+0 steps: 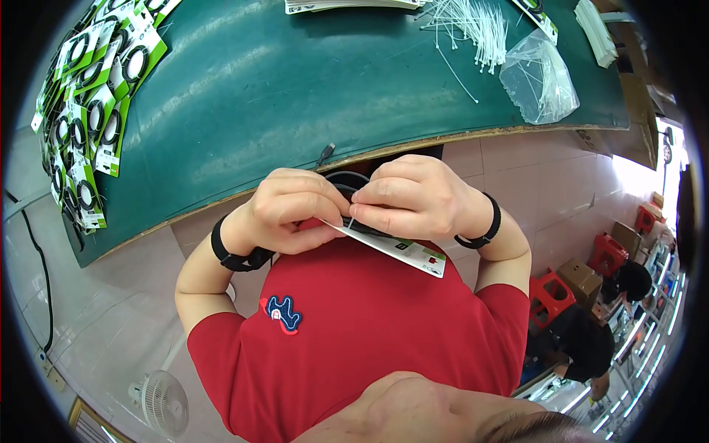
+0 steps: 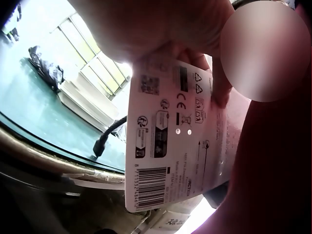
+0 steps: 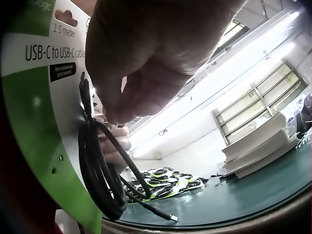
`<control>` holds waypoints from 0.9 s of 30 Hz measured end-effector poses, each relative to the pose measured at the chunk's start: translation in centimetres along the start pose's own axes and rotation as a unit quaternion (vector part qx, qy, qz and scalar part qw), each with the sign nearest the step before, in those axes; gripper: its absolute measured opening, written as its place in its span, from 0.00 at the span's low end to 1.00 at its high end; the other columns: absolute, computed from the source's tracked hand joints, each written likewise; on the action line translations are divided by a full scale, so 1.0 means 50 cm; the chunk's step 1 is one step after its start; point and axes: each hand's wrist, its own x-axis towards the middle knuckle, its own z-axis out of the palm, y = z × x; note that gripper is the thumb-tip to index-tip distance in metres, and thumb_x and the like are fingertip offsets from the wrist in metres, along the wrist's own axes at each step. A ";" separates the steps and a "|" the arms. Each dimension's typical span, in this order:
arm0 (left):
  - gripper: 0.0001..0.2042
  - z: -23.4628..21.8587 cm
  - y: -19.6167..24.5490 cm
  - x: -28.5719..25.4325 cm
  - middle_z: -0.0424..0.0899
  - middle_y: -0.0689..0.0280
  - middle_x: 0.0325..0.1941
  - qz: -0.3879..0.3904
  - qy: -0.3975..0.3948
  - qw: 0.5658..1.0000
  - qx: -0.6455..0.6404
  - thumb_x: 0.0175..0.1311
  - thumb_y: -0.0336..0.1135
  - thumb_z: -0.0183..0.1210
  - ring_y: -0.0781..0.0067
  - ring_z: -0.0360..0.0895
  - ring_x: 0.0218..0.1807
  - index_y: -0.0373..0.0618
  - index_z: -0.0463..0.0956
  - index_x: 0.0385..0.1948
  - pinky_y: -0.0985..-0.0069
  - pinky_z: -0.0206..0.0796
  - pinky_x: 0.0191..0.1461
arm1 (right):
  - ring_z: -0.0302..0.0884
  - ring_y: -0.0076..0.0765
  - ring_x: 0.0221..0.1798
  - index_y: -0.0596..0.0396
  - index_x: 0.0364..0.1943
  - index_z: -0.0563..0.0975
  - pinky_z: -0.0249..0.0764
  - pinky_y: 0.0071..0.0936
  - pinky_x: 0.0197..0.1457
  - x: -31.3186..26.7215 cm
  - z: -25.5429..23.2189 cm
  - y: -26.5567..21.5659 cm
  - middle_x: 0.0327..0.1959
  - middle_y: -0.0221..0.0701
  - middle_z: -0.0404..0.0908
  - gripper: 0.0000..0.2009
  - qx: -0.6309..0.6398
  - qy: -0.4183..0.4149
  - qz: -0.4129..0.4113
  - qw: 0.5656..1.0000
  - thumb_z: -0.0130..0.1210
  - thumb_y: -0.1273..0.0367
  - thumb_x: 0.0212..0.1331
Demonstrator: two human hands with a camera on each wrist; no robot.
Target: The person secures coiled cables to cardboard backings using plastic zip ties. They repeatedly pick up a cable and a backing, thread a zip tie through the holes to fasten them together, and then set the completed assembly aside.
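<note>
In front of the red shirt my left hand (image 1: 295, 210) holds a white and green packaging card (image 1: 399, 255) by one end. Its printed back with a barcode faces the left wrist view. On the green front, marked USB-C to USB-C, lies a coiled black cable (image 3: 100, 170). One plug (image 1: 326, 153) sticks out over the table edge. My right hand (image 1: 417, 198) is close against the left one, thumb and fingertips pinching a thin white cable tie (image 1: 350, 221) at the coil. Fingers partly hide the tie and the coil.
Many carded cables (image 1: 88, 111) are heaped at the table's left. At the back are a stack of cards (image 1: 347, 6), loose white cable ties (image 1: 473, 29) and a clear plastic bag (image 1: 543, 81). The table's wooden edge (image 1: 244, 193) runs just beyond the hands.
</note>
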 end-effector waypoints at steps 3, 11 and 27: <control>0.10 -0.001 -0.007 0.002 0.86 0.59 0.32 -0.023 0.006 0.999 -0.032 0.44 0.21 0.71 0.64 0.84 0.31 0.41 0.79 0.26 0.74 0.76 0.34 | 0.80 0.35 0.31 0.59 0.37 0.82 0.77 0.27 0.29 -0.003 0.009 0.008 0.36 0.35 0.81 0.10 0.005 0.023 0.000 1.000 0.63 0.74 0.49; 0.09 -0.006 -0.010 0.001 0.86 0.59 0.32 -0.046 0.006 0.998 -0.046 0.45 0.22 0.71 0.64 0.84 0.32 0.42 0.80 0.27 0.75 0.76 0.37 | 0.81 0.36 0.31 0.60 0.37 0.83 0.78 0.28 0.31 -0.003 0.007 0.013 0.36 0.36 0.81 0.10 0.014 0.015 0.013 1.000 0.61 0.74 0.50; 0.08 -0.009 -0.011 0.002 0.87 0.60 0.32 -0.078 0.004 0.994 -0.075 0.46 0.23 0.71 0.64 0.85 0.35 0.43 0.81 0.26 0.75 0.76 0.39 | 0.82 0.37 0.32 0.59 0.38 0.81 0.76 0.29 0.30 -0.011 0.006 0.021 0.38 0.36 0.82 0.10 -0.003 0.002 0.026 1.000 0.61 0.72 0.51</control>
